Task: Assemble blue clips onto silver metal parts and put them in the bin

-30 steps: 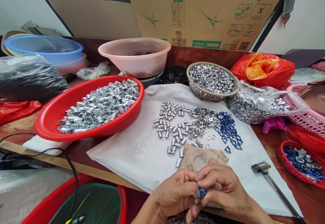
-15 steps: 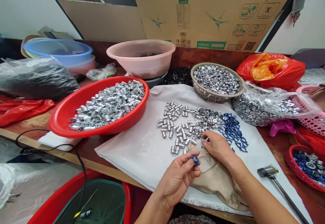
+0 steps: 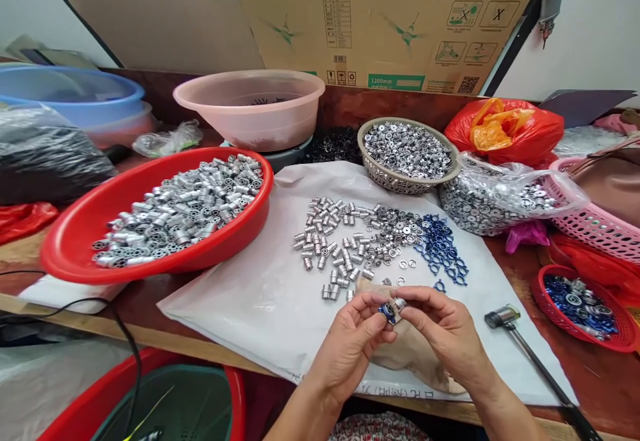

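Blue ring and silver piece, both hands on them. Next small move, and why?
Probably press the silver piece squarely into the blue ring. The left hand pinches the ring and the right hand pinches the silver piece, and the two meet at the fingertips. Whether they are already seated can't be told from this view.

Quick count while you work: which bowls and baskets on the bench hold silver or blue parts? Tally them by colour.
Red: 2 (large basin, small basket)
Grey-tan: 1 (woven basket)
Total: 3
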`<state>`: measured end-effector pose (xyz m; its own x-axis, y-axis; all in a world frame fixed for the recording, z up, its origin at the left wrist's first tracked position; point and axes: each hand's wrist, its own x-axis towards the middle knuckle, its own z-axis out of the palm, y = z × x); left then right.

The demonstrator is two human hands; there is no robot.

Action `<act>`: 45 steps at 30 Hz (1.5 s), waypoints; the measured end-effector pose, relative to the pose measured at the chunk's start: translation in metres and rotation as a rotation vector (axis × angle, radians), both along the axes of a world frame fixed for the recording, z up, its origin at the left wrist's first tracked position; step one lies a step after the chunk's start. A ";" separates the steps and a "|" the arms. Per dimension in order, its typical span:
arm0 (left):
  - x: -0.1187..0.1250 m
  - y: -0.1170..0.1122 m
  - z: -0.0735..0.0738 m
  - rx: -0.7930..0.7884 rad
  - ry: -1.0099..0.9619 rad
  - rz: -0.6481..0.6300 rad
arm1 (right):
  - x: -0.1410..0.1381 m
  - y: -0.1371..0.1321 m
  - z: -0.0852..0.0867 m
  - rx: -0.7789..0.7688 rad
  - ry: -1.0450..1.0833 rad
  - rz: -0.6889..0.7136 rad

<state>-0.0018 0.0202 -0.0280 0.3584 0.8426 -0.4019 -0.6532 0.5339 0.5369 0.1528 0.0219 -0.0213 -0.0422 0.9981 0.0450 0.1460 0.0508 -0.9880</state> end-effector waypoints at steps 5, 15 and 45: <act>-0.001 -0.004 0.002 0.017 0.012 -0.001 | -0.004 0.000 0.004 0.019 0.023 0.028; -0.005 -0.007 0.002 0.030 0.055 -0.040 | 0.003 -0.003 0.005 0.022 -0.056 0.100; -0.007 -0.002 -0.005 0.138 0.240 -0.150 | -0.001 -0.020 -0.011 -0.013 -0.042 -0.102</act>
